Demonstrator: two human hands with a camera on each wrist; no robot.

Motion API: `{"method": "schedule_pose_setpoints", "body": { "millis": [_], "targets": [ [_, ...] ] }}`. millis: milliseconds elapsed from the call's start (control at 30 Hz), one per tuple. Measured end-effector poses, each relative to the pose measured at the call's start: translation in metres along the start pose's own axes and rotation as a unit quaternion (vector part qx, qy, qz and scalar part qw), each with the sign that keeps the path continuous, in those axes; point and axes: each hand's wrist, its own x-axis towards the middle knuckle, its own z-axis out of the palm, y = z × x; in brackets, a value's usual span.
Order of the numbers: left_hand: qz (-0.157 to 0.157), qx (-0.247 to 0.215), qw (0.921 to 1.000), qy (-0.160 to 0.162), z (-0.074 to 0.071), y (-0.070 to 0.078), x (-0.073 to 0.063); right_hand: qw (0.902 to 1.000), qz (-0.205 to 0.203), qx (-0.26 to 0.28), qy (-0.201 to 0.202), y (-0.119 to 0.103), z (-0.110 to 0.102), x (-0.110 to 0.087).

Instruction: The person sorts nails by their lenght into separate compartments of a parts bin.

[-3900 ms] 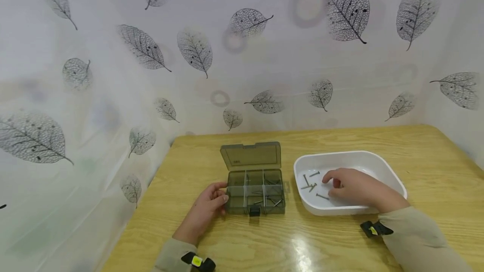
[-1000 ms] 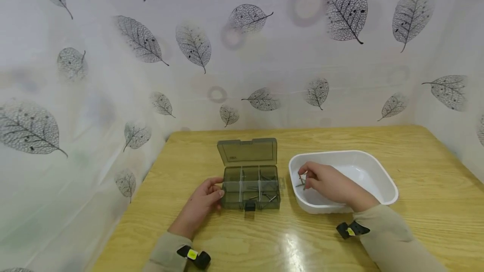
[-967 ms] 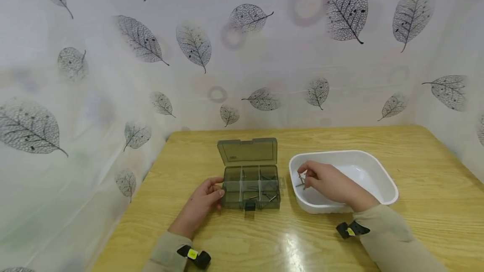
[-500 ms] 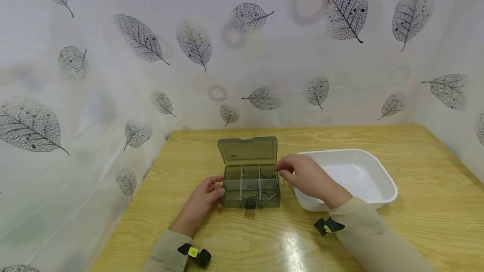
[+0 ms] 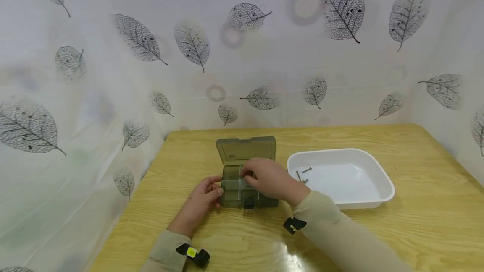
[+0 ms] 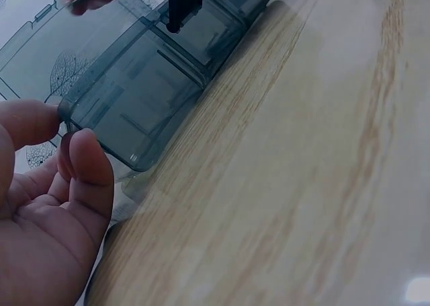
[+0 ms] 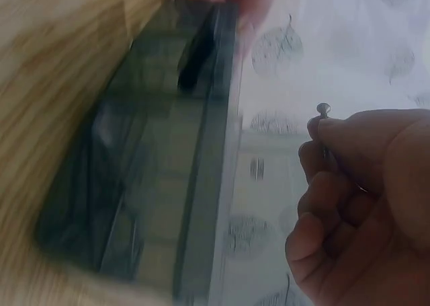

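A translucent dark compartment box [image 5: 231, 196] stands on the table with its lid [image 5: 245, 148] raised at the back. My left hand [image 5: 203, 198] grips the box's left end; in the left wrist view, thumb and fingers [image 6: 91, 159] pinch the corner. Over the box's back middle section is my right hand [image 5: 268, 179], hiding several compartments. Between its thumb and forefinger it pinches a screw [image 7: 324, 109], whose round head shows in the right wrist view. Several long, thin fasteners show through the box wall in that blurred view.
To the right of the box sits a white tray [image 5: 351, 181]. Several loose screws [image 5: 306, 170] lie at its left end. A wood-grain table [image 5: 242, 242] carries both containers, and a leaf-patterned curtain [image 5: 272, 53] hangs behind and at the sides.
My right hand picked a screw from the tray's left end and moved left with it, over the box. My left hand stays at the box's left end.
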Motion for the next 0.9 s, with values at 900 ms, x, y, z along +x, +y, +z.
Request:
{"method": "schedule_pose_setpoints", "body": {
  "millis": [900],
  "targets": [
    [0.001, 0.002, 1.0, 0.0, -0.001, 0.0, 0.0, 0.9992, 0.04, 0.002, 0.004, 0.018, -0.022, -0.025]
  ]
}}
